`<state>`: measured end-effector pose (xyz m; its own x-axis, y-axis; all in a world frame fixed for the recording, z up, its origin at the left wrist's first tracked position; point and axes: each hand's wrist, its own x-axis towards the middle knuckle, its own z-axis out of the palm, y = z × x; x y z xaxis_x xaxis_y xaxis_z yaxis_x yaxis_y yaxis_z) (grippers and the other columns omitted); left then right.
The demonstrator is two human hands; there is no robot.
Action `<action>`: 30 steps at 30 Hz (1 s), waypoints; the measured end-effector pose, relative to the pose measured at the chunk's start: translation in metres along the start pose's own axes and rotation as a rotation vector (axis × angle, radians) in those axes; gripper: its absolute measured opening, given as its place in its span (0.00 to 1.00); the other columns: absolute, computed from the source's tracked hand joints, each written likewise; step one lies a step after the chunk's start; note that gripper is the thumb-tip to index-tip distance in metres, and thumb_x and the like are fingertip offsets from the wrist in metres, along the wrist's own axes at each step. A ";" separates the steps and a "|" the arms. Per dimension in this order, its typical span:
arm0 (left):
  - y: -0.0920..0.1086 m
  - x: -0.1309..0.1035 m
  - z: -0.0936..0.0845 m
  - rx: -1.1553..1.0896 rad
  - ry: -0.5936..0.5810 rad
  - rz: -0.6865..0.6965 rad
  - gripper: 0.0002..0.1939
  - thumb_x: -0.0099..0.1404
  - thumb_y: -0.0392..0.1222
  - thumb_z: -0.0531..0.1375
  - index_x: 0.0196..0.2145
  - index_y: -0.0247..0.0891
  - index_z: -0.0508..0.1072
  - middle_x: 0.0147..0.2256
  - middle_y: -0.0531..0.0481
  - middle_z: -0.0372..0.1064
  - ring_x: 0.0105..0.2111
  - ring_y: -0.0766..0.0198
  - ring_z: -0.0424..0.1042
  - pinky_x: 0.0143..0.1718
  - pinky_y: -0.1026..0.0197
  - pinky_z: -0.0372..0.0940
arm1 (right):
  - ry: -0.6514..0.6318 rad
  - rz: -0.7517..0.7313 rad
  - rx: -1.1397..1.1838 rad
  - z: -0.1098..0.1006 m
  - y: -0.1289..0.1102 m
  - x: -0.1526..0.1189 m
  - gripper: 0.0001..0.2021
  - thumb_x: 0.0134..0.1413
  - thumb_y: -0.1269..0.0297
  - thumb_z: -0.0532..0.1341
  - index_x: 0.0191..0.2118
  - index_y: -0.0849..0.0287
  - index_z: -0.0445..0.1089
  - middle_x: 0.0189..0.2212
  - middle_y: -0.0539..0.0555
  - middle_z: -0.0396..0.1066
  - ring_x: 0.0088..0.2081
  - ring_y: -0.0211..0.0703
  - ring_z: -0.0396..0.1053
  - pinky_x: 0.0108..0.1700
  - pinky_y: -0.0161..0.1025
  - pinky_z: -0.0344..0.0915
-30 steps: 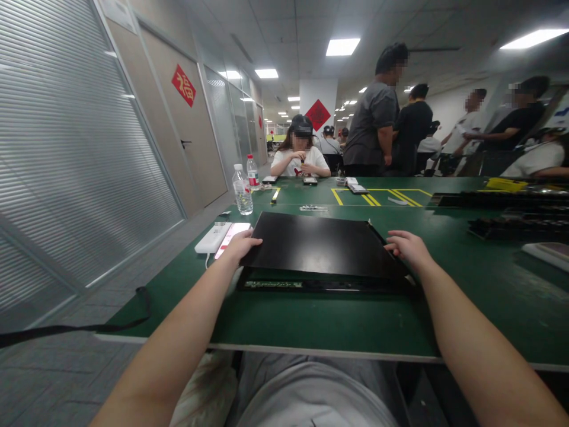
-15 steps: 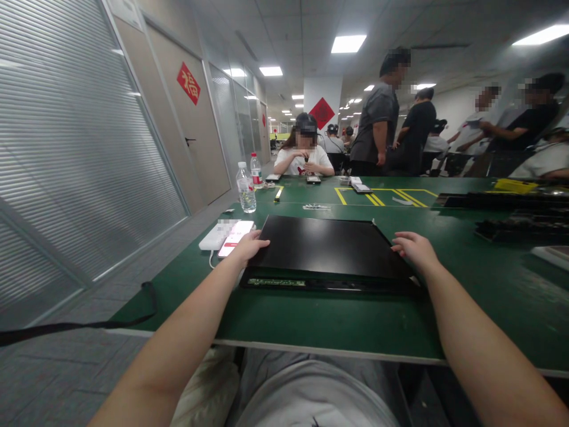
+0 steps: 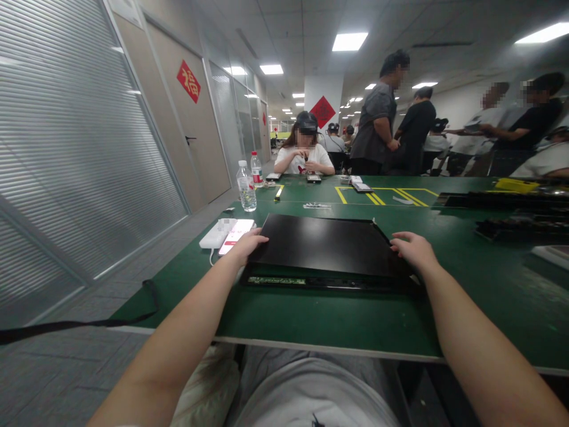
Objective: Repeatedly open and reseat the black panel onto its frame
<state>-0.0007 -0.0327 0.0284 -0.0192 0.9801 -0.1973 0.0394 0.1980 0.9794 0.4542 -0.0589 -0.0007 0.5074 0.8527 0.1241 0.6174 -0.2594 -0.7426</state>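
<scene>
A flat black screen panel point(image 3: 324, 243) lies over a black frame point(image 3: 368, 283) on the green table in front of me. Along the frame's near side, left of its middle, shows a green circuit board strip point(image 3: 276, 280). My left hand point(image 3: 249, 244) grips the panel's left edge, thumb on top and the other fingers mostly hidden. At the right edge, my right hand point(image 3: 413, 249) holds the panel with curled fingers. The panel's near edge sits back from the frame's front strip; whether it touches the frame all round, I cannot tell.
Left of the panel are a lit phone point(image 3: 235, 236) and a white box point(image 3: 217, 233) with a cable. A water bottle point(image 3: 246, 187) stands behind them. Dark parts point(image 3: 524, 222) lie at the right. A seated person point(image 3: 304, 145) works across the table point(image 3: 329, 323); others stand behind.
My hands and the panel stay almost in place, with the panel's near edge a touch higher. In the background, a standing person has brought the forearms forward.
</scene>
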 end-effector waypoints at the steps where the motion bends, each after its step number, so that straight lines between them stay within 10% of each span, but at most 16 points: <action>1: 0.000 0.000 0.000 -0.006 0.003 -0.002 0.21 0.55 0.29 0.63 0.47 0.40 0.79 0.32 0.50 0.81 0.31 0.57 0.81 0.32 0.61 0.74 | 0.000 -0.002 -0.003 0.000 0.000 0.000 0.19 0.51 0.62 0.64 0.49 0.59 0.78 0.29 0.55 0.79 0.26 0.43 0.73 0.33 0.39 0.68; 30: -0.002 0.001 0.005 0.147 0.080 0.025 0.18 0.56 0.33 0.66 0.46 0.38 0.75 0.30 0.49 0.79 0.33 0.53 0.82 0.34 0.58 0.74 | 0.007 -0.025 -0.140 -0.001 0.002 0.000 0.17 0.52 0.63 0.63 0.47 0.54 0.81 0.29 0.54 0.79 0.29 0.46 0.75 0.37 0.41 0.70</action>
<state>0.0037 -0.0324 0.0262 -0.0955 0.9819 -0.1634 0.1863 0.1789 0.9661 0.4564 -0.0596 -0.0012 0.4950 0.8564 0.1465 0.7076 -0.2995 -0.6400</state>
